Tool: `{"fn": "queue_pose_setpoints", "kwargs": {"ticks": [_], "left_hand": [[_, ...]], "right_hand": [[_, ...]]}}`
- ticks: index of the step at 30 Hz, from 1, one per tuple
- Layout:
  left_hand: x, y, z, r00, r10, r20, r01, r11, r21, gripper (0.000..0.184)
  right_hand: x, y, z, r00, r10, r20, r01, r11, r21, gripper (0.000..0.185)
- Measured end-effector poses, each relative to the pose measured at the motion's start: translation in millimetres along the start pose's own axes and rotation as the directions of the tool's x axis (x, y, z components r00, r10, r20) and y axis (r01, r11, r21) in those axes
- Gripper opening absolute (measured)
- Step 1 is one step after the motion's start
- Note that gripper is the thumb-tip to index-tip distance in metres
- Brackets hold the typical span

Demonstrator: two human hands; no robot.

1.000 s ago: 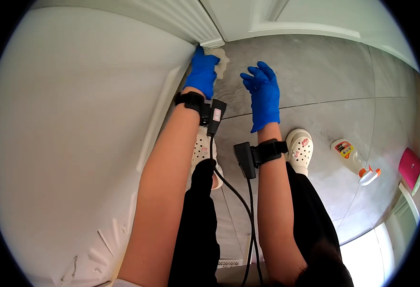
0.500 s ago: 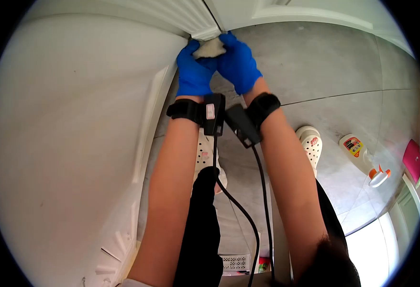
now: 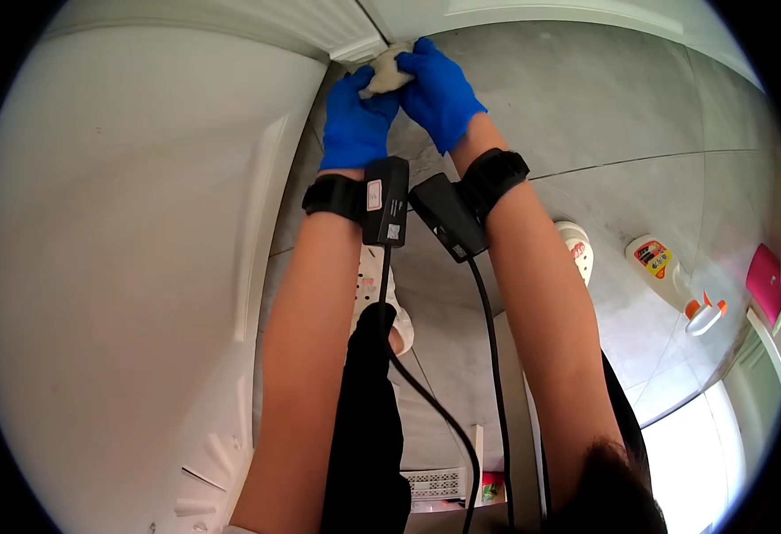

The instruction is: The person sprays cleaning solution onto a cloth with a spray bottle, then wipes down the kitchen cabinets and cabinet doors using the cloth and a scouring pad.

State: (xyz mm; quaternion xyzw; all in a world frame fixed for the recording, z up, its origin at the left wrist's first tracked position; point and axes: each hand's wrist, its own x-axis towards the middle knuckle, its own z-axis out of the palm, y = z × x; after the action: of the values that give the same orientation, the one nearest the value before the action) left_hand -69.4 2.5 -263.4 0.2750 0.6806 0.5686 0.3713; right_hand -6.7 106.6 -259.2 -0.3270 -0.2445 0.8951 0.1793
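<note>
A crumpled beige cloth [image 3: 388, 71] is bunched between my two blue-gloved hands, close to the floor by the foot of the white door frame [image 3: 355, 44]. My left hand [image 3: 355, 120] grips the cloth's left side, thumb on top. On its right side, my right hand [image 3: 441, 93] has its fingers closed round the cloth. Parts of the fingers are hidden under the cloth and behind the gloves' backs. Each wrist wears a black strap with a small black box and a cable.
A white spray bottle [image 3: 666, 276] with an orange-and-white trigger lies on the grey tiled floor [image 3: 586, 107] to the right. Beyond it is a pink object [image 3: 764, 283]. A white panel [image 3: 141, 222] rises along the left. My cream clogs [image 3: 575, 249] stand below my arms.
Both hands have shifted slightly up and left in view with the cloth, and the cloth looks more bunched up. The surroundings have shifted a little too, as the camera moved.
</note>
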Motion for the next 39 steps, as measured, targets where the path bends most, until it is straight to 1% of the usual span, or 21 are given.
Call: {"fn": "queue_pose_setpoints", "kwargs": {"ticks": [1, 2, 4, 6, 8, 10, 11, 12, 13, 14, 15, 18, 20, 22, 25, 27, 32, 34, 36, 38, 39], "left_hand": [[-0.1, -5.7, -0.2, 0.983, -0.18, -0.035, 0.139, 0.854, -0.502, 0.032], [2.0, -1.5, 2.5, 0.936, -0.351, 0.031, 0.201, 0.46, -0.865, 0.032], [-11.3, 7.0, 2.6, 0.957, -0.289, 0.006, 0.159, 0.51, -0.846, 0.034], [-26.6, 17.3, -7.8, 0.884, -0.458, -0.097, 0.231, 0.606, -0.761, 0.035], [-26.3, 23.4, -9.7, 0.906, -0.417, -0.076, 0.195, 0.57, -0.799, 0.036], [-7.9, 19.1, -11.6, 0.973, -0.229, -0.004, 0.13, 0.564, -0.816, 0.034], [-10.3, 19.9, -10.6, 0.992, -0.125, -0.03, 0.089, 0.836, -0.542, 0.034], [-12.8, 21.2, -9.6, 0.998, -0.019, -0.056, 0.008, 0.982, -0.191, 0.034], [-10.9, 26.2, -7.4, 0.97, -0.22, -0.103, 0.147, 0.87, -0.47, 0.033], [-9.9, 32.3, -5.3, 0.905, -0.416, -0.087, 0.235, 0.661, -0.713, 0.032], [-20.1, 40.2, -5.8, 0.899, -0.436, -0.035, 0.26, 0.598, -0.758, 0.033], [-30.5, 45.1, -10.2, 0.923, -0.365, 0.123, 0.318, 0.544, -0.776, 0.036], [-42.5, 68.5, -15.6, 0.922, -0.372, 0.106, 0.334, 0.631, -0.7, 0.043], [-52.4, 102.4, -19.1, 0.921, -0.369, 0.123, 0.345, 0.631, -0.695, 0.051], [-64.2, 142.4, -33.3, 0.884, -0.392, 0.255, 0.456, 0.602, -0.656, 0.057], [-73.4, 172.2, -38.1, 0.858, -0.442, 0.262, 0.506, 0.638, -0.58, 0.056], [-105.7, 267.9, -27.7, 0.834, -0.343, 0.433, 0.54, 0.667, -0.513, 0.05], [-140.6, 311.1, -18.7, 0.864, -0.364, 0.348, 0.496, 0.735, -0.462, 0.045], [-177.2, 348.0, -12.0, 0.872, -0.381, 0.307, 0.48, 0.789, -0.384, 0.038], [-212.3, 368.9, -4.0, 0.898, -0.346, 0.273, 0.433, 0.81, -0.395, 0.032], [-234.9, 379.8, -0.7, 0.899, -0.345, 0.27, 0.433, 0.792, -0.43, 0.032]], "right_hand": [[0.0, 5.8, -1.9, 0.997, -0.052, 0.05, 0.045, 0.989, 0.142, 0.041], [-6.8, 7.6, -1.1, 0.997, -0.062, 0.047, 0.055, 0.988, 0.147, 0.041], [-21.2, 12.5, -2.3, 0.995, -0.038, 0.094, 0.023, 0.987, 0.159, 0.042], [-27.3, 21.0, -0.7, 0.992, -0.002, 0.124, -0.023, 0.979, 0.202, 0.046], [-29.4, 23.3, 5.5, 0.988, 0.057, 0.145, -0.088, 0.973, 0.215, 0.045], [-22.6, 12.7, 6.7, 0.991, 0.016, 0.133, -0.046, 0.973, 0.225, 0.044], [-19.9, 9.8, 8.9, 0.992, -0.005, 0.128, -0.026, 0.971, 0.24, 0.042], [-18.9, 8.0, 13.0, 0.992, -0.026, 0.126, -0.007, 0.966, 0.257, 0.041], [-19.7, 5.7, 9.2, 0.988, -0.053, 0.146, 0.028, 0.986, 0.166, 0.041], [-23.3, 6.1, 7.6, 0.986, -0.057, 0.154, 0.031, 0.985, 0.169, 0.041], [-30.5, 8.4, 7.3, 0.989, -0.057, 0.139, 0.038, 0.989, 0.141, 0.042], [-50.4, 12.0, 6.3, 0.986, -0.093, 0.141, 0.078, 0.991, 0.106, 0.044], [-75.0, 1.1, 16.8, 0.991, 0.019, 0.129, -0.049, 0.972, 0.23, 0.046], [-89.6, -4.7, 29.4, 0.982, -0.037, 0.184, -0.01, 0.968, 0.25, 0.046], [-107.4, -1.4, 41.2, 0.957, 0.003, 0.289, -0.126, 0.904, 0.408, 0.044], [-119.6, -1.1, 51.9, 0.933, 0.107, 0.342, -0.302, 0.75, 0.588, 0.042], [-226.4, -79.9, 122.0, 0.945, -0.074, 0.319, -0.095, 0.87, 0.483, 0.043], [-272.1, -102.8, 150.2, 0.962, -0.157, 0.223, 0.04, 0.89, 0.455, 0.045], [-314.5, -120.1, 167.7, 0.963, -0.235, 0.131, 0.198, 0.949, 0.245, 0.041], [-350.5, -129.7, 173.7, 0.939, -0.342, 0.046, 0.345, 0.931, -0.122, 0.036], [-369.7, -142.6, 180.4, 0.927, -0.372, 0.054, 0.375, 0.924, -0.072, 0.031]]}}
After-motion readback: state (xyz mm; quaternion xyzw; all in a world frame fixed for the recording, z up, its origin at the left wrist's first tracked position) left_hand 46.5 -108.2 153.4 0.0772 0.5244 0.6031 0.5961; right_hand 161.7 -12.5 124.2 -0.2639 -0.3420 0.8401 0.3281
